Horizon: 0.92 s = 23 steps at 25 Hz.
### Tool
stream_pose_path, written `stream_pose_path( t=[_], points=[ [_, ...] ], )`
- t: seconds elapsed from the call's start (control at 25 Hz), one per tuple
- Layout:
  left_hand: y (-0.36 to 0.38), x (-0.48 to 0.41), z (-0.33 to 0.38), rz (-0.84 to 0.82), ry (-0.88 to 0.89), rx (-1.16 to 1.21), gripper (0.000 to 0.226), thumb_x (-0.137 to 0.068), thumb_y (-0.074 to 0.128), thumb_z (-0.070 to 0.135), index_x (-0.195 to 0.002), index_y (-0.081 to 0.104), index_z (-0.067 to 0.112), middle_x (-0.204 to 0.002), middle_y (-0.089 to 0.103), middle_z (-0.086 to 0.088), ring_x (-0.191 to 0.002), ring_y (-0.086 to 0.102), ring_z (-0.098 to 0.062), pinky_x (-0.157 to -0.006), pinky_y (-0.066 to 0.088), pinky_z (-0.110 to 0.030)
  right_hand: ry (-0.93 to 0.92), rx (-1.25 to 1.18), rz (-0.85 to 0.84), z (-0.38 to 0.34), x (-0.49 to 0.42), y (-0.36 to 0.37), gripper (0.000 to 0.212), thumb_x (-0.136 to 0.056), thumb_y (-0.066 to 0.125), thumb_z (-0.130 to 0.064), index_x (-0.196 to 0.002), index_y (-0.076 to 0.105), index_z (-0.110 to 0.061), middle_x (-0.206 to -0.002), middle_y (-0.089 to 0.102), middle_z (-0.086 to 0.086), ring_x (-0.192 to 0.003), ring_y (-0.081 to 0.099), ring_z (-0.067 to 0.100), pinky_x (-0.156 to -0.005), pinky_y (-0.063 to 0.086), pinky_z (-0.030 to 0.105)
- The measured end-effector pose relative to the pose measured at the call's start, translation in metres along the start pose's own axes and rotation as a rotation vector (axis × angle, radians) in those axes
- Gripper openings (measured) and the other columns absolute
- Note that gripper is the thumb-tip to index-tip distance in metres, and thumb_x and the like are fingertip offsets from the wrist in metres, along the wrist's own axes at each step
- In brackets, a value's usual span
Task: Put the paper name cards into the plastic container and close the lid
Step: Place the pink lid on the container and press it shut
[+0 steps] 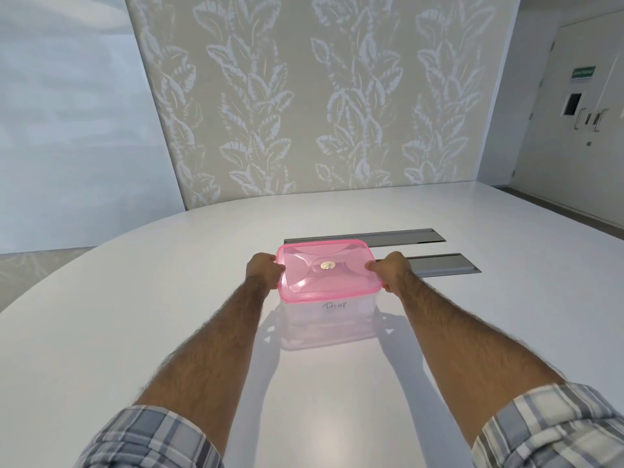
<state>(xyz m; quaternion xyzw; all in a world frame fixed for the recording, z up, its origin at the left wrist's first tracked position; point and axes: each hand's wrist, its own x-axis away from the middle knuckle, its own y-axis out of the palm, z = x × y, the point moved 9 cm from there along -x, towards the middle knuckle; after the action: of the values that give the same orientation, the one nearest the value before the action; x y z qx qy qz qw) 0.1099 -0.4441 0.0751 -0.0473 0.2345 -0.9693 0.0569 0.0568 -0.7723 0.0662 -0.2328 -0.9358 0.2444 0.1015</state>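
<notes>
A clear plastic container (329,324) stands on the white table (169,298), a little beyond the middle. Its pink translucent lid (326,270) lies flat on top, with a small round sticker at the centre. Through the front wall I read handwriting on a white paper name card (334,306) inside. My left hand (263,270) grips the lid's left edge. My right hand (391,270) grips the lid's right edge, thumb on top.
Two grey metal cable-slot covers (405,238) (442,264) are set flush into the table behind and to the right of the container. A leaf-patterned wall rises behind the table. A door with handles (587,119) is at the far right.
</notes>
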Motion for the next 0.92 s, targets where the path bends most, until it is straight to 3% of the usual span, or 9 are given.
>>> stream_pose_path(
  t=[0.12, 0.36, 0.52, 0.76, 0.92],
  points=[
    [-0.001, -0.003, 0.003, 0.028, 0.032, -0.089, 0.045, -0.088, 0.065, 0.005, -0.133, 0.060, 0.002, -0.123, 0.066, -0.016, -0.107, 0.066, -0.035, -0.093, 0.056, -0.045, 0.004, -0.002, -0.032, 0.005, -0.004, 0.003, 0.032, -0.076, 0.078, -0.022, -0.065, 0.050, -0.008, -0.063, 0.054, 0.010, -0.045, 0.047, 0.020, -0.043, 0.038, 0.026],
    [0.003, -0.010, 0.004, 0.059, 0.039, -0.176, 0.026, -0.088, 0.065, 0.009, -0.113, 0.069, 0.005, -0.121, 0.067, -0.014, -0.116, 0.063, -0.036, -0.098, 0.052, -0.043, -0.011, 0.010, -0.056, 0.006, -0.012, 0.006, 0.032, -0.075, 0.078, -0.020, -0.066, 0.050, -0.008, -0.062, 0.053, 0.009, -0.044, 0.046, 0.020, -0.042, 0.037, 0.025],
    [0.008, -0.015, -0.004, 0.061, 0.039, -0.215, 0.050, -0.090, 0.067, 0.013, -0.137, 0.057, 0.004, -0.142, 0.057, -0.010, -0.129, 0.054, -0.029, -0.108, 0.043, -0.037, -0.005, 0.033, -0.057, 0.011, -0.016, 0.010, 0.030, -0.075, 0.078, -0.022, -0.075, 0.054, -0.005, -0.068, 0.055, 0.011, -0.050, 0.050, 0.024, -0.044, 0.038, 0.027],
    [0.012, -0.029, -0.009, 0.085, 0.071, -0.203, 0.042, -0.087, 0.069, 0.012, -0.128, 0.065, 0.001, -0.129, 0.065, -0.015, -0.119, 0.062, -0.032, -0.103, 0.049, -0.040, 0.033, 0.006, -0.061, 0.015, -0.023, 0.011, 0.035, -0.072, 0.082, -0.020, -0.068, 0.049, -0.008, -0.067, 0.055, 0.010, -0.046, 0.049, 0.021, -0.043, 0.039, 0.025],
    [0.013, -0.031, -0.022, 0.092, 0.054, -0.128, 0.010, -0.084, 0.067, 0.008, -0.093, 0.071, 0.008, -0.102, 0.071, -0.017, -0.103, 0.069, -0.037, -0.091, 0.056, -0.046, 0.053, 0.012, -0.091, 0.016, -0.025, 0.014, 0.033, -0.070, 0.083, -0.015, -0.064, 0.051, -0.009, -0.060, 0.052, 0.007, -0.043, 0.045, 0.019, -0.045, 0.039, 0.025]
  ],
)
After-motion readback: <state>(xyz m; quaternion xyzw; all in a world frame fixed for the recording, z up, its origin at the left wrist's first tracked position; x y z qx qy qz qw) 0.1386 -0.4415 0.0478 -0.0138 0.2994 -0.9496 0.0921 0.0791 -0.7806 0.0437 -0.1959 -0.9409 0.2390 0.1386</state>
